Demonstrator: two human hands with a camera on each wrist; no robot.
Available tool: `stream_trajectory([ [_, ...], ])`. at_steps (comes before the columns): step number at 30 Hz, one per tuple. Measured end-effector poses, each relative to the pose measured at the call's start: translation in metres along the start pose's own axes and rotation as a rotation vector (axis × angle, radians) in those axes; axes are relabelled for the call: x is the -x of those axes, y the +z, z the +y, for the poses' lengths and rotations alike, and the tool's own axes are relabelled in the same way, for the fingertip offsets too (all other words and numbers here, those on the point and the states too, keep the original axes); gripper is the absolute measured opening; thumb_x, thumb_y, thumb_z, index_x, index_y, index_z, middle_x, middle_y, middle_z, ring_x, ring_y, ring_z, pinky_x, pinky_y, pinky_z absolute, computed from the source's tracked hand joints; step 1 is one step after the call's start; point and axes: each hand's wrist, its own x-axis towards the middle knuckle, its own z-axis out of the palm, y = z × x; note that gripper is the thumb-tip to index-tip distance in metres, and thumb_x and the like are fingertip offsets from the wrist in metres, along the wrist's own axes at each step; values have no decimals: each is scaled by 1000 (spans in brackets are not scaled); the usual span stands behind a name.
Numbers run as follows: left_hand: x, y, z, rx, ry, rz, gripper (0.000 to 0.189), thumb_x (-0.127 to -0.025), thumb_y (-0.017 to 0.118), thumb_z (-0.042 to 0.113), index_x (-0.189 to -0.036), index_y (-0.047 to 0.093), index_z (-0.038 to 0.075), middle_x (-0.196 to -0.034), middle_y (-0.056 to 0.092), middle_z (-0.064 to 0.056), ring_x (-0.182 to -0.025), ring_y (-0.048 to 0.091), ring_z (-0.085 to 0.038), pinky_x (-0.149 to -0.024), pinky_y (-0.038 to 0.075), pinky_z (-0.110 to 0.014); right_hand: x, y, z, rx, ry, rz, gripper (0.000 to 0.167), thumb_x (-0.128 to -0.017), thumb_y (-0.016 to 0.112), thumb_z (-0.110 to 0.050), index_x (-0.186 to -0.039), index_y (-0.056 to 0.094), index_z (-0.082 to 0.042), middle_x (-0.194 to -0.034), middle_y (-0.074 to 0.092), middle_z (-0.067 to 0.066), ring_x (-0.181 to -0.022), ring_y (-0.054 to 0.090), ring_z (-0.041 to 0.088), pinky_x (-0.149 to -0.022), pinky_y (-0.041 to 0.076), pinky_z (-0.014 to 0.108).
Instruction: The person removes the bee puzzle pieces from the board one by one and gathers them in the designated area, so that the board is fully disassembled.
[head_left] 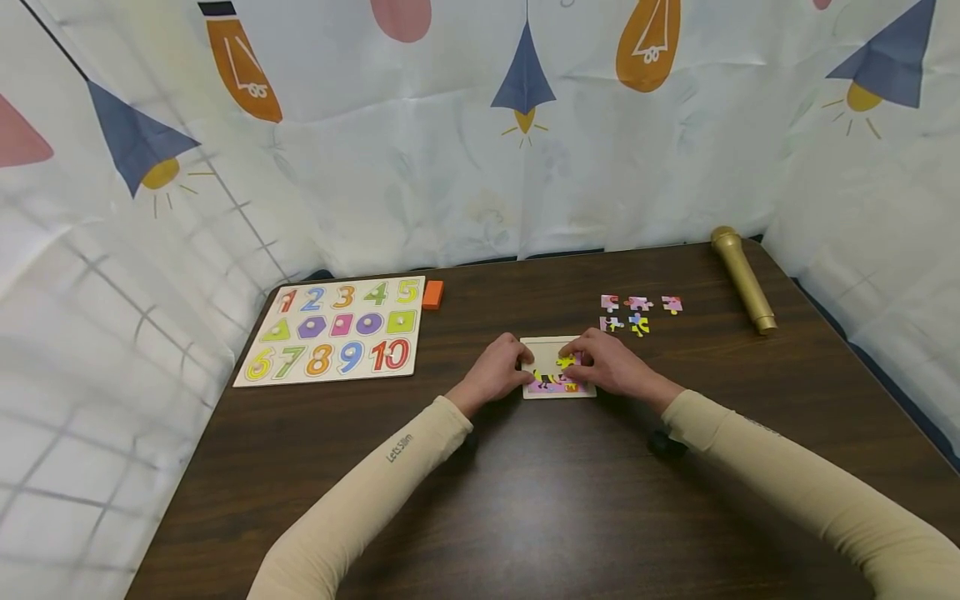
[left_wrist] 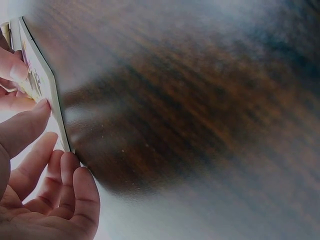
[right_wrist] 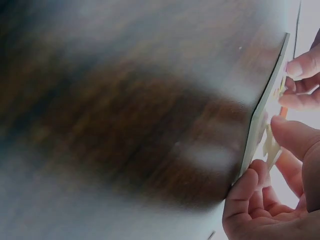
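A small jigsaw tray (head_left: 555,394) with a pale wooden rim lies on the table in front of me. Pink, yellow and black pieces (head_left: 551,383) fill its lower part. My left hand (head_left: 495,371) grips the tray's left edge, thumb on top and fingertips against the side. Over the tray's right half, my right hand (head_left: 611,367) pinches a yellow puzzle piece (head_left: 566,362). The right wrist view shows this puzzle piece (right_wrist: 271,147) tilted above the tray, near the thumb, with the other fingers by the right edge.
Several loose puzzle pieces (head_left: 639,304) lie behind the right hand. A gold microphone (head_left: 744,279) rests at the far right. On the left is a number and shape board (head_left: 330,333), with an orange block (head_left: 432,294) beside it. A printed curtain (head_left: 450,167) hangs behind the table.
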Motion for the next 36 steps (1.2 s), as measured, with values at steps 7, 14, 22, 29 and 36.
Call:
stream_trajectory([
  [7,-1,0,0,2,5,1,28,-87,75,15,-110,70,0,-100,54,-8,-91,49,-20,-82,44,-31,-1,1,0,-5,6,-1,33,-88,73,-22,-119,68,-11,-102,54,8,-87,50,22,-71,42,34],
  [14,-2,0,-1,5,3,2,28,-87,75,15,-110,70,1,-100,54,-8,-91,49,-20,-81,44,-31,-1,0,0,-3,1,7,34,-88,74,-24,-118,68,-9,-102,54,8,-86,50,21,-70,43,33],
  [22,-1,0,-1,-2,2,2,28,-86,75,15,-110,70,0,-99,55,-9,-90,48,-20,-81,44,-31,-2,1,0,0,-1,6,32,-89,72,-22,-118,68,-10,-104,55,8,-89,50,22,-73,43,34],
  [29,-1,0,-1,-5,-3,-2,28,-86,75,16,-110,70,1,-100,55,-9,-91,49,-20,-82,44,-31,-1,1,1,-9,1,31,31,-89,72,-21,-118,70,-12,-110,57,8,-93,51,24,-77,42,37],
  [36,-1,0,0,-6,-3,-2,28,-87,75,16,-110,70,1,-101,55,-9,-91,49,-20,-82,45,-32,1,0,5,-31,-6,46,31,-88,74,-20,-117,70,-12,-113,58,8,-95,51,24,-80,42,39],
])
